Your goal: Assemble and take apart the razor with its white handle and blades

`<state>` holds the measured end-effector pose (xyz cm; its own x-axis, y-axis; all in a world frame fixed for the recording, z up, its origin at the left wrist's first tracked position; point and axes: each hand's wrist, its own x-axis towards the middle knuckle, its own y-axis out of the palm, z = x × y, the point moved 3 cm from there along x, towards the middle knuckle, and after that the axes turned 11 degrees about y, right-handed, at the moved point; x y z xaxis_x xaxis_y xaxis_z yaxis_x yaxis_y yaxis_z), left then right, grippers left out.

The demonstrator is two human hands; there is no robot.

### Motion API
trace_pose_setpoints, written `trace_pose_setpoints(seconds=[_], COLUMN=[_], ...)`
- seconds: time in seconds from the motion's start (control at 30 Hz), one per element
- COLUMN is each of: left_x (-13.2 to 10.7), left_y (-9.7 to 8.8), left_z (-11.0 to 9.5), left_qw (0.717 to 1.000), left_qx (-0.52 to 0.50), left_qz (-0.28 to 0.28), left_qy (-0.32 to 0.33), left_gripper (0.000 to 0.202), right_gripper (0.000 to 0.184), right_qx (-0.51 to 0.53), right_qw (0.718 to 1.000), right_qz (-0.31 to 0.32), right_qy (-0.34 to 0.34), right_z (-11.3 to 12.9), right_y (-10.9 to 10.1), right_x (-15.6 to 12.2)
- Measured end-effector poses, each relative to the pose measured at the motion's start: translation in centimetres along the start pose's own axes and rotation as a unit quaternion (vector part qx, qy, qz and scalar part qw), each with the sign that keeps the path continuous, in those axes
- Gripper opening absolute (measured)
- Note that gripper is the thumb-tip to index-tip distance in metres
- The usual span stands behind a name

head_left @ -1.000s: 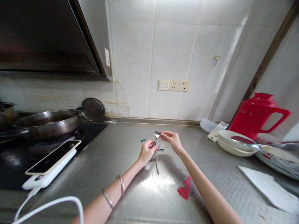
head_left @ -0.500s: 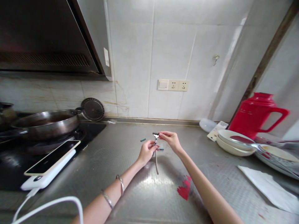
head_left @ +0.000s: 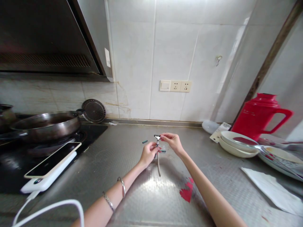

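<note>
My left hand [head_left: 148, 154] is closed around the lower part of a small black-and-white piece [head_left: 157, 141], upright above the metal counter [head_left: 132, 201]. At its top, the closed fingertips of my right hand [head_left: 173, 142] pinch the right end of a short dark bar [head_left: 156, 136]. What kind of object this is, I cannot make out. A thin greyish-beige cord [head_left: 158, 167] hangs down below my left fingers; where it joins is hidden. One short dark green stick [head_left: 145, 142] lies left of my hands, and a similar stick [head_left: 163, 152] shows beneath the right one.
To the left, a phone [head_left: 53, 160] rests on a white power bank [head_left: 47, 180] beside a wide pan [head_left: 47, 124]. Bowls [head_left: 236, 152], a red thermos jug [head_left: 258, 116] and a white napkin [head_left: 272, 192] occupy the right. Wall sockets [head_left: 180, 86] are behind.
Almost nothing differs. The dark bar and the right fingertips sit very slightly further left; both hands keep the same hold.
</note>
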<state>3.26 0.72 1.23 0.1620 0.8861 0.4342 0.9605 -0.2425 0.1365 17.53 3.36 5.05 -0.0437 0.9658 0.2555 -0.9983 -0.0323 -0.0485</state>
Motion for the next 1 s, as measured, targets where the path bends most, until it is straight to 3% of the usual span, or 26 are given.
trace_pose_setpoints(seconds=[1.0], left_x=[-0.17], left_y=[0.14], left_z=[-0.20], left_qw=[1.000], left_qx=[-0.013], left_qz=[-0.009], left_qy=[-0.023], left_gripper=[0.022], right_gripper=[0.027], right_qx=[-0.016], right_qw=[0.999], right_qz=[-0.014], right_qy=[-0.032], right_z=[0.58], right_y=[0.22], right_x=[-0.45])
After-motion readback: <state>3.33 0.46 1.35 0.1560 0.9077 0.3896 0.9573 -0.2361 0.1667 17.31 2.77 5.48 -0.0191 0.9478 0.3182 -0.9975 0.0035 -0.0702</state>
